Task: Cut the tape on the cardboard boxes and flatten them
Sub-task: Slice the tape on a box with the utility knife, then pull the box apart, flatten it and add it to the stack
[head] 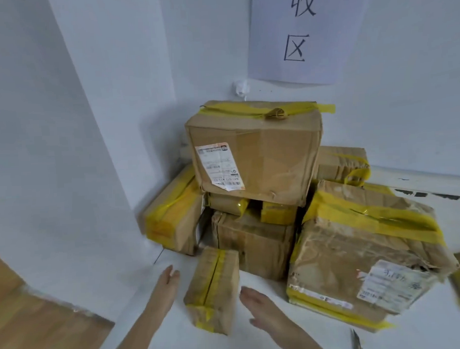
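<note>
Both bare forearms reach in from the near edge. The left hand (168, 281) and the right hand (258, 303) are spread flat with straight fingers, holding nothing, one on each side of a small brown cardboard box sealed lengthwise with yellow tape (215, 289). That flanking position suggests the hands are about to take hold of this box, which stands alone on the white floor (164, 335), nearest of all and easiest to take. A dark slit runs along its tape line, though I cannot tell whether the seam is fully cut.

Behind it, a heap of taped brown boxes fills the corner: a large crumpled box with a white shipping label (364, 255) at near right, a tall labelled box (254, 152) stacked on top at the far side, and a long box wrapped in yellow tape (172, 216) leaning at left. All look closed, so their contents are hidden. A thin dark blade-like tool (357, 340) lies at the near right edge, apart from either hand.
</note>
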Motion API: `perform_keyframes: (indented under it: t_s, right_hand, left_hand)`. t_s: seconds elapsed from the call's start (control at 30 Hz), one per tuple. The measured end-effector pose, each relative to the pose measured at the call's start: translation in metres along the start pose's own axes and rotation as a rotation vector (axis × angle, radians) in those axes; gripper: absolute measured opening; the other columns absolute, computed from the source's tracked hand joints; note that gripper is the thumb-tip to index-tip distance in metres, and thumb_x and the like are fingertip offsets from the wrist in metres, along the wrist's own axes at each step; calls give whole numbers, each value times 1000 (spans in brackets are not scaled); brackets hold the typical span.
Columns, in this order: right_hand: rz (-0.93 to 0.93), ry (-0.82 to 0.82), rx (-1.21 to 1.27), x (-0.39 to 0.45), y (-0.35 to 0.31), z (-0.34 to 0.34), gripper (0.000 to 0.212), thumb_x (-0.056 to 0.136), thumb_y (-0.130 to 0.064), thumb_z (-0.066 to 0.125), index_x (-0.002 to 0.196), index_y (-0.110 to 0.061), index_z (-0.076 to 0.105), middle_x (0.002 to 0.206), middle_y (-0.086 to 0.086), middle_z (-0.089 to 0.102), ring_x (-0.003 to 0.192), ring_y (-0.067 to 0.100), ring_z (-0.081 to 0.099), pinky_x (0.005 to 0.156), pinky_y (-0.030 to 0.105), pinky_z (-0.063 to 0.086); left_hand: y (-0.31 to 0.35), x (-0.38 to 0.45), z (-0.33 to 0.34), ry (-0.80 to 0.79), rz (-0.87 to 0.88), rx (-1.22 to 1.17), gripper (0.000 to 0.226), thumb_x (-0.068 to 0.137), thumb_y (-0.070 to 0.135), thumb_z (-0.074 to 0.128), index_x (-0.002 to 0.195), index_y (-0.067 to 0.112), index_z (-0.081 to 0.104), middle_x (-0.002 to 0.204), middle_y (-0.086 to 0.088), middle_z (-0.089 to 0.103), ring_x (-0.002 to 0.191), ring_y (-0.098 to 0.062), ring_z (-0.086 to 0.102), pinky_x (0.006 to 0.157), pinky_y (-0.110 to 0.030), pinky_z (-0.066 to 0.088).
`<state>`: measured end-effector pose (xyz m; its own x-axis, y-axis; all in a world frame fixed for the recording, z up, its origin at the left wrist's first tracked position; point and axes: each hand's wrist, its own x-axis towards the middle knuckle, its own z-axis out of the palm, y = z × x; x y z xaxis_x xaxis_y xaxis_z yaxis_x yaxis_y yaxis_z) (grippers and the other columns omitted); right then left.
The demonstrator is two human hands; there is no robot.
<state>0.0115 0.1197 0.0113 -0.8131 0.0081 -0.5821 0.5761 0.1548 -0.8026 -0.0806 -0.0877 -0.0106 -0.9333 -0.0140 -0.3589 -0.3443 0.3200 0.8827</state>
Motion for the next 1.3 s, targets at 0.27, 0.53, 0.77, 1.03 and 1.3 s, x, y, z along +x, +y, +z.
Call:
perform_keyframes:
  t_s: [0.27,0.53,0.77,1.03,1.3]
  right_hand:
    - [-276,116,133,25,-6,50,58,99,-2,33,149,-24,15,134,0,48,118,18,50,103,34,43]
    - [-197,-186,203,-65,56,-33,41,101,-16,39,136,-35,32,138,-12,49,123,9,52,100,29,45]
    - [-141,-172,168,-89,98,-64,46,100,-7,36,142,-23,29,139,0,49,124,14,51,101,27,44]
    - [10,475,-83,-86,131,-95,18,98,-25,48,106,-12,57,105,7,65,88,15,62,74,23,45]
    - [386,607,-595,-79,186,-100,27,93,-37,51,87,-14,37,97,2,52,88,22,57,65,27,41]
  left_hand:
    - [0,-20,19,-420,-293,-304,27,99,11,44,124,1,50,112,-15,65,100,-26,63,81,-34,52]
    - [-13,-115,40,-535,-327,-199,36,86,20,67,111,-1,51,107,-23,65,89,-31,69,64,-27,56]
    - [-30,-159,102,-559,-335,-49,55,86,22,67,128,3,37,111,-9,57,96,-20,62,66,-19,52]
    - [-40,-134,96,-366,632,797,105,81,61,56,141,30,-24,137,18,-42,132,-4,-33,114,-28,-5]
    - [-43,-141,116,-318,467,520,111,77,54,66,148,18,-10,154,12,-12,142,-6,-2,110,-18,14]
